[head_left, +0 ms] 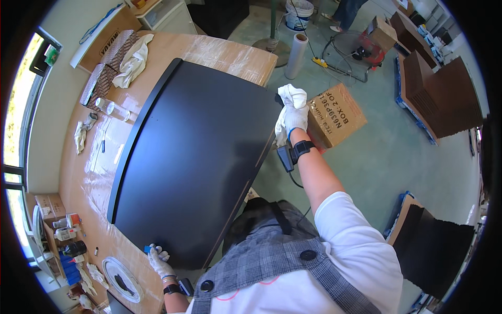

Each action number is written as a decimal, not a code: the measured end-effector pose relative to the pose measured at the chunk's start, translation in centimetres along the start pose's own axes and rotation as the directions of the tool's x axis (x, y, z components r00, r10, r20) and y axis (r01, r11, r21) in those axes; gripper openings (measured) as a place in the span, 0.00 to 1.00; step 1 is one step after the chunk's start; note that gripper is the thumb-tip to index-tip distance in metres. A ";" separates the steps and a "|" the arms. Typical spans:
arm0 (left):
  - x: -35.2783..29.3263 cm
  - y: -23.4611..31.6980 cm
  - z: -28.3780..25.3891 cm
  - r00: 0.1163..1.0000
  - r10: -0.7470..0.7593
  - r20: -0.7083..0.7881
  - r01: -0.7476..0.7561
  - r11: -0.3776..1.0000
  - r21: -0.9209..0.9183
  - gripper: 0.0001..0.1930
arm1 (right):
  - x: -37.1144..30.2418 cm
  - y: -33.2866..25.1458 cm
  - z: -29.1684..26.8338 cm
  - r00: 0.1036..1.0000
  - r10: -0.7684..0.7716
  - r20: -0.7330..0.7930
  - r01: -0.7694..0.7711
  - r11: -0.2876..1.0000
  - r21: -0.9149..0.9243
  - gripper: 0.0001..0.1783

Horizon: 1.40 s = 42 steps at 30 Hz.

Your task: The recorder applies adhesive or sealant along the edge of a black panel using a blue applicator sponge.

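Observation:
A large black panel (193, 157) lies flat on a long wooden table (219, 52) wrapped in clear film. My right hand (296, 116), in a white glove, presses a white cloth (291, 95) against the panel's far right corner. My left hand (158, 261), also gloved, rests on the panel's near left corner beside a small blue thing (147, 249). Both wrists carry a black band.
A white rag (133, 63), a clear bottle (111, 109), gloves (82, 132) and a tape roll (122, 278) lie on the table's left side. A cardboard box (337, 116) stands on the floor right of my hand. Brown panels (439, 94) are stacked at right.

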<state>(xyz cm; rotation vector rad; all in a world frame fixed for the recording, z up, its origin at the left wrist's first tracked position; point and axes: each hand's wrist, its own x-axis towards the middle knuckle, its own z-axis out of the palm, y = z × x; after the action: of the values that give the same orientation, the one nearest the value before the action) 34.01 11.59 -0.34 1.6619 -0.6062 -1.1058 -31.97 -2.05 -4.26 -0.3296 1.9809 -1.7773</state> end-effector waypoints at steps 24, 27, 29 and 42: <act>-17.5 3.0 17.0 0.945 0.234 -0.227 -0.284 0.933 -0.219 0.25 | 14.2 6.6 -12.5 0.466 0.426 0.776 -0.823 0.531 0.202 0.21; -19.8 3.6 19.3 0.946 0.252 -0.205 -0.297 0.927 -0.231 0.25 | 15.8 4.1 -14.2 0.486 0.315 0.815 -0.774 0.588 0.234 0.24; -21.1 3.5 19.7 0.953 0.261 -0.154 -0.293 0.922 -0.253 0.25 | 16.5 2.0 -14.2 0.435 0.230 0.871 -0.840 0.453 0.300 0.30; -29.0 1.9 17.4 0.919 0.304 -0.251 -0.377 0.865 -0.331 0.27 | 10.8 -9.0 -10.9 0.128 -0.076 0.989 -0.882 0.448 0.149 0.33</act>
<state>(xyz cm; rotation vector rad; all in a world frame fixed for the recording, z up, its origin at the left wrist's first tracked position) 5.73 26.23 11.11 1.2489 -0.5042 -0.7360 -47.73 1.23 3.38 -0.2578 0.1902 -1.1952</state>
